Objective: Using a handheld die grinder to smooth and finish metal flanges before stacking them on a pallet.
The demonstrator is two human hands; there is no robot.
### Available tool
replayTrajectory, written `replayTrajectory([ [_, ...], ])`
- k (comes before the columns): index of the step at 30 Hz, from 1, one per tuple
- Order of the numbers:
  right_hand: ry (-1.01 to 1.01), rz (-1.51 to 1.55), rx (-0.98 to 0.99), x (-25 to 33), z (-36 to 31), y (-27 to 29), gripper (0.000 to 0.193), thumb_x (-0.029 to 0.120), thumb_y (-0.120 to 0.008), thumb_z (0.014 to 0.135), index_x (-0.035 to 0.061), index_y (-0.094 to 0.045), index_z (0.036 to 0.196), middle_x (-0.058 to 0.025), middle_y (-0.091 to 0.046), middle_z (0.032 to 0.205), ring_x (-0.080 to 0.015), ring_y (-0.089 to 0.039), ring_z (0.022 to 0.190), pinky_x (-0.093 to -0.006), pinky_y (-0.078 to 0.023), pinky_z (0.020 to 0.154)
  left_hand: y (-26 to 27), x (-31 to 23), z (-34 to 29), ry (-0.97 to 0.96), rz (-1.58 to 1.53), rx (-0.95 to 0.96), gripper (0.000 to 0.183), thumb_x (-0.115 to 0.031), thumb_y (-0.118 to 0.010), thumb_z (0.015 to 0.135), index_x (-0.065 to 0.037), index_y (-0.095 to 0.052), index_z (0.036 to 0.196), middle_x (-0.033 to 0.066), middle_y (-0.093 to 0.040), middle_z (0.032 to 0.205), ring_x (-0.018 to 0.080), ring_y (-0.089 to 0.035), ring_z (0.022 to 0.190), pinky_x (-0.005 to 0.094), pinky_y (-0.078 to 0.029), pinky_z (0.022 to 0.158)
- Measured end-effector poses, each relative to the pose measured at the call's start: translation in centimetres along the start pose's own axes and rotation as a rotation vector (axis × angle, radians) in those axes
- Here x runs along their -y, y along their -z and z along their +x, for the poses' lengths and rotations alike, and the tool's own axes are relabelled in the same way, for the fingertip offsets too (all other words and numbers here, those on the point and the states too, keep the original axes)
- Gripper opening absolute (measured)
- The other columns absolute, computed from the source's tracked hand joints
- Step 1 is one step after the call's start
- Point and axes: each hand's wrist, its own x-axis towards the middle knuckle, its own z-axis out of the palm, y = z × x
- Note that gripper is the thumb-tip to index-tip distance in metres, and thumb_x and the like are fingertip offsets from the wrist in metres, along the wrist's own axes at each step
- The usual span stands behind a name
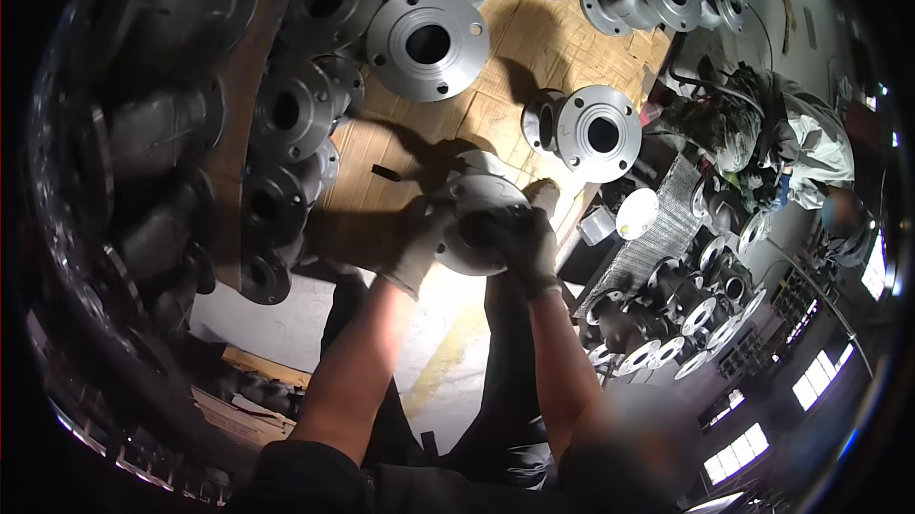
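A grey metal flanged pipe fitting (484, 188) stands near the front edge of the cardboard-covered surface, its round flange tilted toward me. My left hand (422, 245), in a grey work glove, is closed on the flange's left side. On the other side my right hand (527, 245), gloved as well, grips the flange, its fingers reaching over the face toward the central bore. The hands and shadow hide part of the bore. Another flanged fitting (624, 144) stands beyond my right hand, apart from it. A small black strip (386, 173) lies beyond my left hand.
Several similar flanged fittings (456, 61) line the back and left of the cardboard (548, 18). More castings (701, 316) are massed at the lower right, near a grey mesh-like sheet (662, 228). Dark castings (157, 123) fill the far left behind a board.
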Motion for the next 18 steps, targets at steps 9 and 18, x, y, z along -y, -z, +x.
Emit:
replayTrajectory([
  [9, 0.022, -0.068, -0.019, 6.0, 4.6, -12.8, 0.045, 0.037, -0.09, 0.078, -0.0035, -0.075, 0.093, -0.0227, -0.079, 0.087, -0.033, -0.08, 0.084, -0.0438, -0.06, 0.075, 8.1, -11.4, -1.7, -0.359, 0.186, -0.214, 0.031, -0.021, -0.072, 0.096, -0.003, -0.074, 0.121, 0.0016, -0.073, 0.107, 0.0113, -0.066, 0.098, 0.0296, -0.051, 0.086],
  [18, 0.09, -0.049, -0.029, 6.4, 7.7, -17.7, 0.043, 0.031, -0.088, 0.081, -0.0045, -0.072, 0.1, -0.0206, -0.08, 0.09, -0.032, -0.08, 0.087, -0.041, -0.061, 0.079, 9.3, -4.7, -2.0, -0.051, -0.298, -0.097, 0.051, -0.031, -0.071, 0.105, -0.016, -0.058, 0.152, 0.0016, -0.071, 0.137, 0.0154, -0.071, 0.121, 0.0414, -0.059, 0.098],
])
